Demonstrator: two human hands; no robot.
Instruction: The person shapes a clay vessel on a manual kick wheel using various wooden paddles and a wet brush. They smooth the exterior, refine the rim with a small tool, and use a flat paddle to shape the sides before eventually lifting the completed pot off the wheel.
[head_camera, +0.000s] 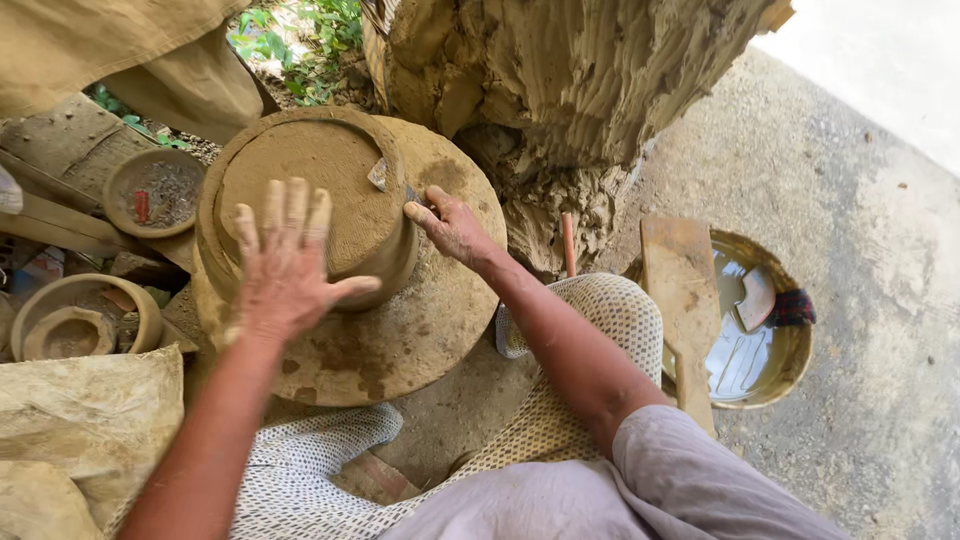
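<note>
I am sitting low with my knees apart under a white dotted cloth (560, 420), and both my forearms are reaching forward from the bottom of the view. My left arm is running up from the lower left, bare to the elbow, and my left hand (285, 265) is lying flat with all its fingers spread wide, the palm pressing on the near side and top edge of the clay pot (310, 195); it is gripping nothing, only resting open against the clay. My right arm is coming out of a pale sleeve (660, 480), bending at the elbow and angling up and left, and my right hand (450, 225) is half closing, thumb and forefinger pinching a small dark scraping piece (415, 197) against the pot's right rim. The pot is standing upside down, flat base upward, in the middle of a round clay-coated turning disc (420, 320) just ahead of my knees. To my right a wooden paddle (680, 290) is lying across a bowl of water (785, 375) on the concrete. To the left are small clay bowls (80, 315), and beyond the pot a big lump of raw clay (560, 80) is rising.
</note>
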